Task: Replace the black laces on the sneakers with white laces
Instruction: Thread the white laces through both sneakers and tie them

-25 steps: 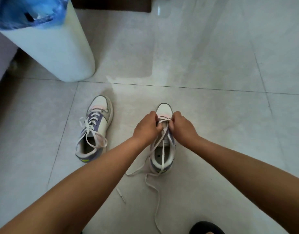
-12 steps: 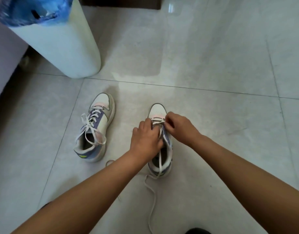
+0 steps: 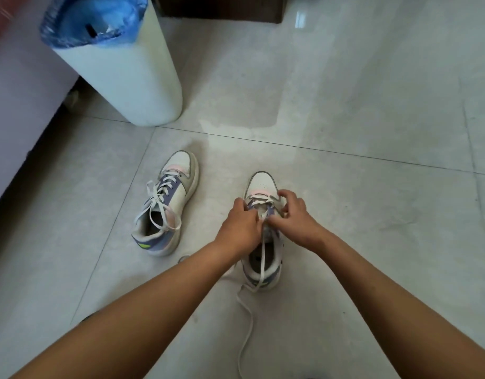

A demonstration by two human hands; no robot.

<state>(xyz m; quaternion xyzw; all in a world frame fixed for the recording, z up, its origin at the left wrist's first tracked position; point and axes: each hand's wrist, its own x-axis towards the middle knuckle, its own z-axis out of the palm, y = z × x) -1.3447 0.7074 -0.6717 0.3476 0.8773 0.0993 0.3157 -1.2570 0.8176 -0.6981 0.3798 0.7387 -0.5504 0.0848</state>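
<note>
Two white, purple and pink sneakers stand on the tiled floor. The left sneaker (image 3: 167, 203) carries a white lace threaded through its eyelets and loosely tied. The right sneaker (image 3: 263, 236) sits under both my hands. My left hand (image 3: 241, 224) pinches the white lace (image 3: 259, 265) over the shoe's tongue. My right hand (image 3: 293, 214) grips the shoe's right eyelet edge, its fingertips meeting the left hand's at the lace. One loose lace end runs out over the heel and trails along the floor toward me. No black lace is in view.
A tall white bin (image 3: 121, 64) with a blue liner stands at the back left. A pale wall or furniture face (image 3: 19, 99) borders the left side. A dark wooden base (image 3: 222, 9) sits at the top. Something dark shows at the bottom edge.
Both hands have slid a little down the shoe from the toe eyelets toward the tongue. The lace now runs straight over the shoe's opening. The view has tilted up.
</note>
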